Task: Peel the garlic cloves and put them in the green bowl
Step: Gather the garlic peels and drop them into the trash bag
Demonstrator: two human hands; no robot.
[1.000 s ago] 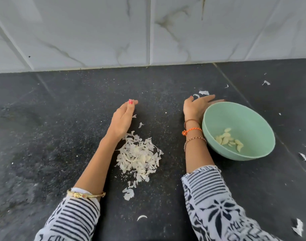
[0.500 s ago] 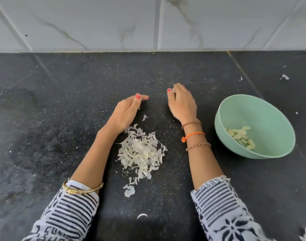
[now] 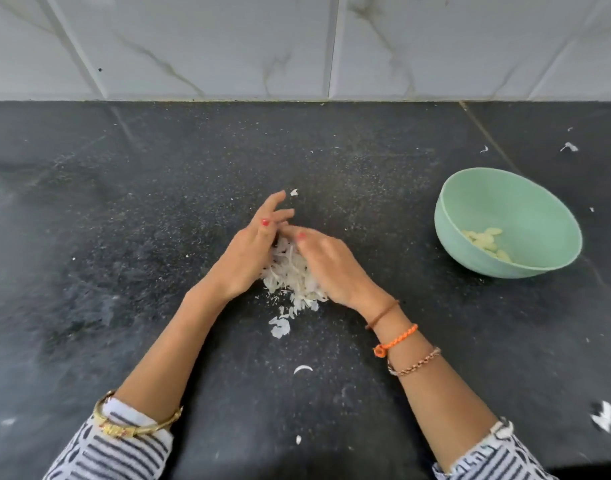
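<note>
A heap of white garlic skins (image 3: 290,275) lies on the black counter, squeezed between my two hands. My left hand (image 3: 248,254) presses against its left side with the fingers stretched forward. My right hand (image 3: 328,268) cups over its right side, thumb touching the left hand's fingers. I see no clove in either hand. The green bowl (image 3: 470,261) stands to the right, apart from my hands, with several peeled garlic cloves (image 3: 487,242) at its bottom.
Loose skin scraps (image 3: 280,327) lie just in front of the heap, with another sliver (image 3: 302,368) nearer me and bits (image 3: 602,415) at the right edge. A white marble-tiled wall (image 3: 297,46) closes off the counter at the back.
My right hand came left, away from the bowl, to the heap. Both hands closed in on the skins and pushed them into a tighter pile.
</note>
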